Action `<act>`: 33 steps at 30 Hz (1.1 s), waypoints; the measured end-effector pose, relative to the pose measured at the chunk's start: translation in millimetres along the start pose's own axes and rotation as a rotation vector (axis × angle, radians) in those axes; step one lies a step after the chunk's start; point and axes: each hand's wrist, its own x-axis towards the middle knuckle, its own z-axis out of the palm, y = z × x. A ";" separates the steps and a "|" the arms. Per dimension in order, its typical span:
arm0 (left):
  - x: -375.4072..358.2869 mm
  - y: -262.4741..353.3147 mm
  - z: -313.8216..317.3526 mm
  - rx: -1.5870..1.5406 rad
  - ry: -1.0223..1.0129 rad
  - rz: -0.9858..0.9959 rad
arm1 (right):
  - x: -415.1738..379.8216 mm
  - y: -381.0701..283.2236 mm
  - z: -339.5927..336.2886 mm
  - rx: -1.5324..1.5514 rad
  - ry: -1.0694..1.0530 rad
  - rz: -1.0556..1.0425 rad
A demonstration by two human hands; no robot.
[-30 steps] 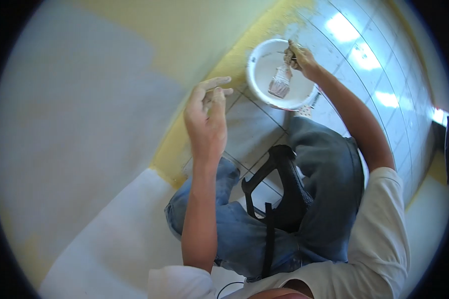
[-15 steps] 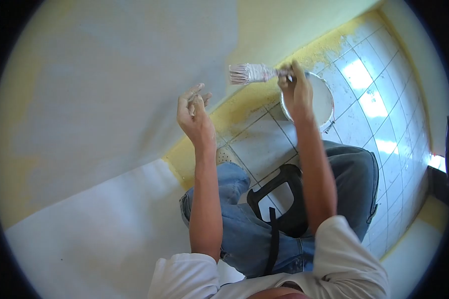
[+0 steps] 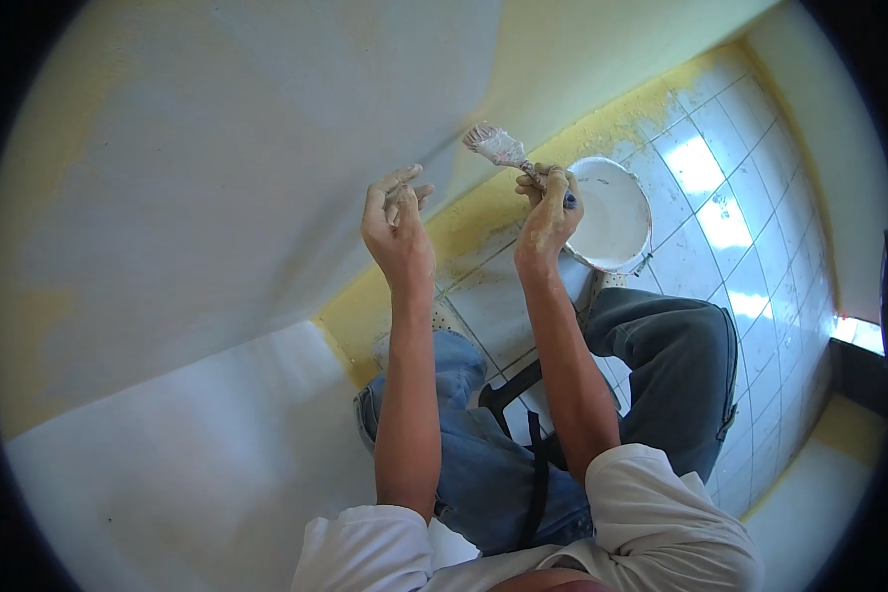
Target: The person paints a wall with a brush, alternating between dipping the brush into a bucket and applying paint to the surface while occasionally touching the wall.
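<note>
My right hand [image 3: 550, 219] is closed round the handle of a paintbrush [image 3: 501, 148]. White paint coats the brush, and its bristles point up and left, close to the wall. My left hand [image 3: 399, 219] is raised in front of the wall [image 3: 227, 197], its fingers loosely bent and apart with nothing between them. Pale smears cover the fingers of both hands. Just right of my right hand, a white bucket [image 3: 648, 222] stands on the floor with white paint inside.
Pale tiles [image 3: 498, 306] cover the floor, with a paint-spotted yellow strip [image 3: 464, 222] along the wall's foot. My bent knees [image 3: 676, 335] flank a black frame-like object [image 3: 508, 400]. A second white wall [image 3: 197, 444] stands to the left.
My right hand has moved left and slightly down from over the bucket, bringing the paintbrush with it and tilting its bristles upward. My left hand has barely shifted.
</note>
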 end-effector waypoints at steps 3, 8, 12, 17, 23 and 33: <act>-6.3 2.5 0.9 -0.031 -0.001 0.020 | -3.2 -7.8 9.9 0.086 -0.044 -0.028; -4.4 5.6 2.3 -0.005 -0.020 0.008 | -1.5 -20.9 10.4 0.312 -0.070 -0.171; -2.4 3.8 1.1 -0.012 -0.023 -0.006 | 4.1 -3.6 -7.8 0.137 0.135 -0.058; -4.5 9.0 5.0 -0.041 -0.018 -0.015 | 0.7 3.4 22.5 0.210 0.026 -0.045; -2.4 9.7 3.1 -0.059 -0.020 -0.006 | -12.7 -8.7 0.7 0.172 0.091 -0.131; -2.3 8.6 2.5 -0.033 -0.019 0.026 | -3.1 -35.2 39.2 0.248 0.022 -0.181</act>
